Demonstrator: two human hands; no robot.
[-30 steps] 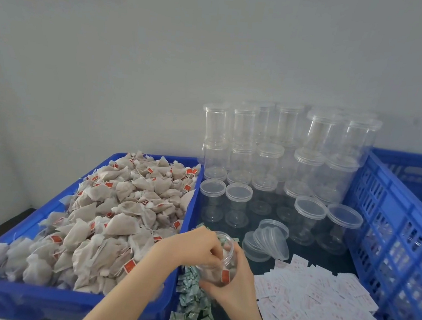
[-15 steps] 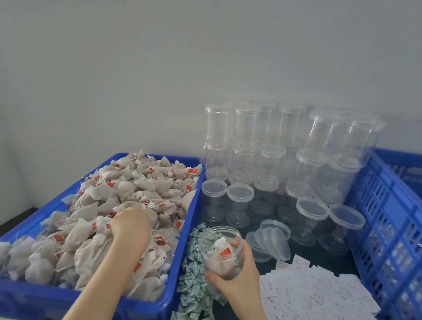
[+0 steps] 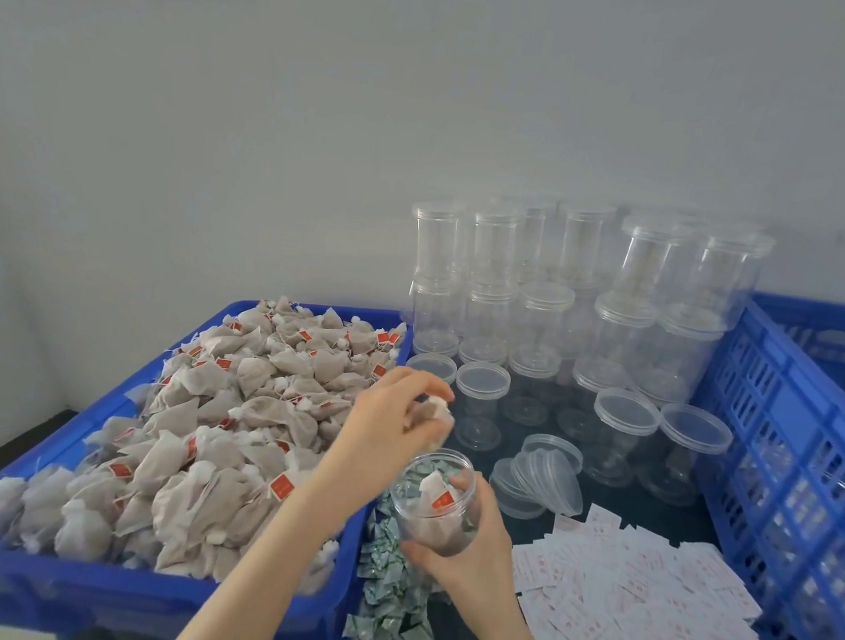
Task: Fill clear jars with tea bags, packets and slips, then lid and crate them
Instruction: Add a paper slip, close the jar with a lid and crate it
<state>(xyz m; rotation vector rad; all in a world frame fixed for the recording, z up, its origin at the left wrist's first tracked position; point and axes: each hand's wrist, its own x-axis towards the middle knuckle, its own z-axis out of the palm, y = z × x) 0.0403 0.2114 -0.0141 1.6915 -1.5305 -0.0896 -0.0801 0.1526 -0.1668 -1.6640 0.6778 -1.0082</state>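
My right hand (image 3: 470,556) grips an open clear jar (image 3: 436,507) from below; the jar is tilted toward me and holds a few tea bags. Just above its mouth my left hand (image 3: 389,425) pinches a tea bag (image 3: 435,411). A blue bin (image 3: 74,590) heaped with brown tea bags (image 3: 225,419) with red tags fills the left. Green-and-white packets (image 3: 383,600) lie in a strip between the bin and the jar. White slips with red print (image 3: 640,614) are spread to the right of my right wrist.
Empty clear jars (image 3: 566,308), many lidded, stand stacked against the back wall. Loose clear lids (image 3: 539,478) lie in a pile behind the held jar. A blue slatted crate (image 3: 799,459) walls off the right side.
My left hand left the tea bag heap and rose to the right with a tea bag, now over the jar's mouth. My right hand kept the jar in about the same place.
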